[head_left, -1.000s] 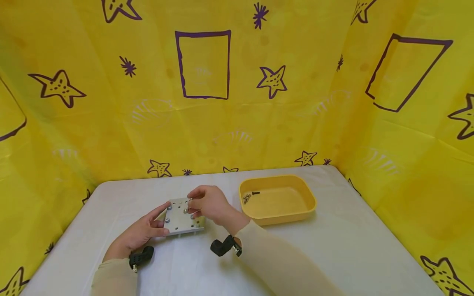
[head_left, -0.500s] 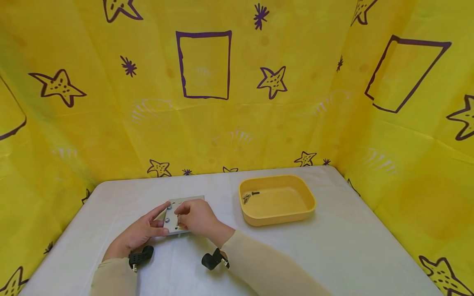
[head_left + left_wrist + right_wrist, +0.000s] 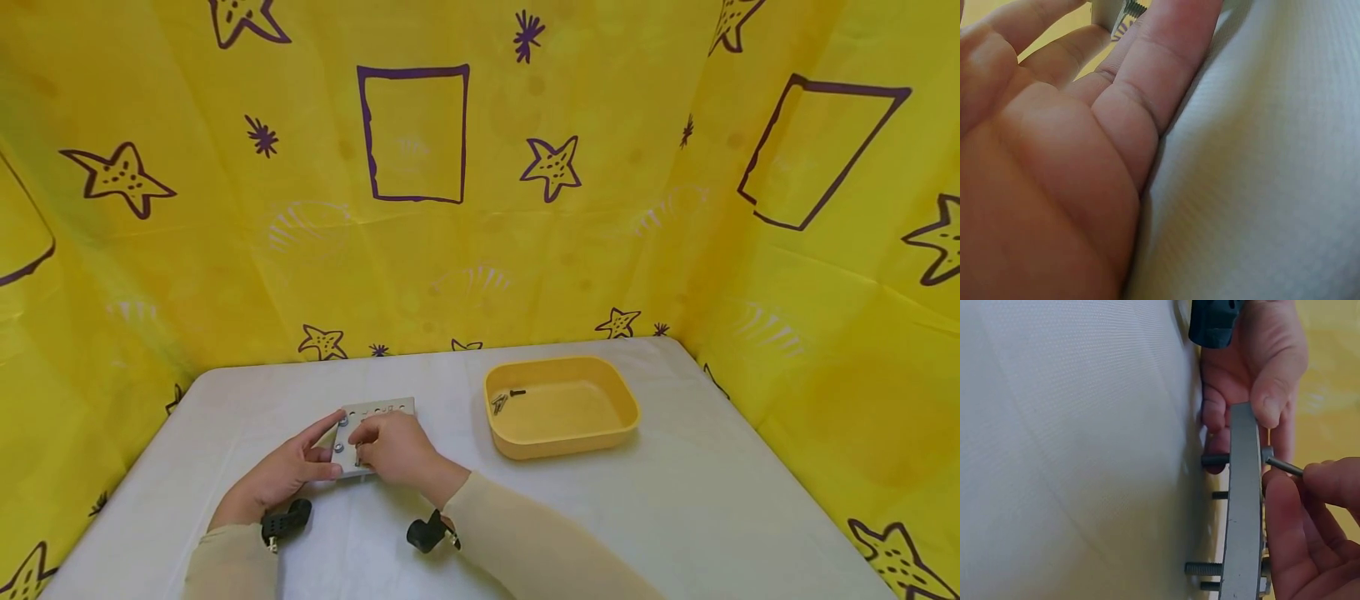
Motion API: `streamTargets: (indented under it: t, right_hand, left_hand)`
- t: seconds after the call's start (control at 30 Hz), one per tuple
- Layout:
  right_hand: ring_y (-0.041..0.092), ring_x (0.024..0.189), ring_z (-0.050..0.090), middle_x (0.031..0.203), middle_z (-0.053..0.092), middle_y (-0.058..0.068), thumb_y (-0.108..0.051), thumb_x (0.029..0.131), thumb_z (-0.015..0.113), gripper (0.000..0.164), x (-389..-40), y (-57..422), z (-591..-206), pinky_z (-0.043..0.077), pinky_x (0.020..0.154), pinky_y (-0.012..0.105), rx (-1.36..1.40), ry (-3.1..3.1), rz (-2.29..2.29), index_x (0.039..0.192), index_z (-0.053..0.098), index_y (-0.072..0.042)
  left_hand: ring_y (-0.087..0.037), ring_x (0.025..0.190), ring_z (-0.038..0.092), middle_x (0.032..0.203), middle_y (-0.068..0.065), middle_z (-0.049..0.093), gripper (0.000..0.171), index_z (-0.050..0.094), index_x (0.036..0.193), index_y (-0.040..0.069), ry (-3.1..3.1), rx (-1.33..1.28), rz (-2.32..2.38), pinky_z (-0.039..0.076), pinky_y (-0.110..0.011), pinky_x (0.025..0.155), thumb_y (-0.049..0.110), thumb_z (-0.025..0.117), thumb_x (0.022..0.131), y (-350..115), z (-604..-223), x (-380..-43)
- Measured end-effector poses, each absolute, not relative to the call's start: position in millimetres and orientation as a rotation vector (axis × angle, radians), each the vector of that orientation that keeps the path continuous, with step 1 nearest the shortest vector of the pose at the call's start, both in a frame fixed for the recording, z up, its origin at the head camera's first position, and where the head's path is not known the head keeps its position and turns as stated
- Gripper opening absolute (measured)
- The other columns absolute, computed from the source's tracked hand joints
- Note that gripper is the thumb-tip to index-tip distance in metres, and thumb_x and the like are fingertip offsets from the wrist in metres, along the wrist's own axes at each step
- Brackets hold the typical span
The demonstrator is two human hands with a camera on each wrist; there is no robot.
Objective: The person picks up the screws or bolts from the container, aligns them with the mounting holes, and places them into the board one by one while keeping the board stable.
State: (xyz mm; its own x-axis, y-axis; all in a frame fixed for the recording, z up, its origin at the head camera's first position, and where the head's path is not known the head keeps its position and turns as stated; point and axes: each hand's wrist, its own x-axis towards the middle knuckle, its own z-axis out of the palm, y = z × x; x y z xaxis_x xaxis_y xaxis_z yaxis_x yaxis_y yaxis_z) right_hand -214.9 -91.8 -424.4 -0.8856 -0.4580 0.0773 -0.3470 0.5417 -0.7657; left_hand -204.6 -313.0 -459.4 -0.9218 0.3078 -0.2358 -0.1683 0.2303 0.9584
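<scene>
A flat metal plate (image 3: 347,461) with several holes lies level, raised off the table on bolts through it. Bolt heads (image 3: 339,447) show along its left side; in the right wrist view, threaded shanks (image 3: 1205,569) stick out of its underside. My left hand (image 3: 288,471) grips the plate's left edge, thumb at the near corner. Over the near left part of the plate, my right hand (image 3: 405,450) pinches a thin screw (image 3: 1285,466) between thumb and finger. Its tip is close to the plate's top face; whether it touches a hole cannot be told.
To the right on the white table (image 3: 712,500) stands a yellow bin (image 3: 525,447) holding a few small screws (image 3: 498,404) and a dark one (image 3: 517,392). A yellow patterned curtain (image 3: 495,250) encloses the table's back and sides. Both wrists carry black cameras (image 3: 427,532).
My right hand has moved left and nearer across the plate, from its right half to its near left part, with the screw pinched. My left hand has stayed on the plate's edge.
</scene>
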Motion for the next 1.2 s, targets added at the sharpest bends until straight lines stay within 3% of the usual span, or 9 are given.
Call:
streamTargets:
  t: [0.27,0.7,1.0,1.2]
  right_hand:
    - [-0.001,0.089,0.055,0.084,0.064,-0.022,-0.014,0.092,0.071,0.014,-213.0,-92.5,-425.9,0.043,0.078,0.019,-0.790,2.742,-1.136,0.100,0.080,-0.022]
    - [-0.004,0.086,0.056,0.082,0.066,-0.022,-0.013,0.092,0.072,0.014,-208.8,-91.3,-421.2,0.043,0.074,0.016,-0.825,2.769,-1.073,0.099,0.080,-0.022]
    - [-0.004,0.092,0.057,0.083,0.066,-0.022,-0.014,0.092,0.071,0.014,-209.1,-90.5,-421.0,0.044,0.078,0.018,-0.801,2.759,-1.090,0.098,0.080,-0.023]
    - [-0.001,0.085,0.057,0.085,0.065,-0.021,-0.013,0.092,0.072,0.014,-209.6,-86.0,-418.8,0.046,0.072,0.021,-0.727,2.643,-1.258,0.099,0.080,-0.021]
  left_hand:
    - [-0.030,0.111,0.059,0.144,-0.032,0.040,0.096,0.015,0.161,0.017,2.126,0.173,1.750,0.049,-0.033,0.087,0.008,0.077,0.088,-314.3,-461.2,-205.5]
    - [-0.029,0.109,0.058,0.139,-0.027,0.047,0.097,0.017,0.161,0.019,2.154,0.172,1.731,0.048,-0.033,0.086,0.010,0.078,0.087,-313.9,-460.4,-205.5]
    - [-0.029,0.110,0.059,0.147,-0.033,0.035,0.097,0.016,0.161,0.018,2.130,0.176,1.745,0.049,-0.034,0.086,0.008,0.078,0.087,-313.6,-460.5,-205.3]
    - [-0.029,0.111,0.058,0.148,-0.032,0.035,0.097,0.015,0.161,0.019,2.129,0.164,1.736,0.049,-0.034,0.088,0.010,0.077,0.088,-313.3,-459.8,-204.2]
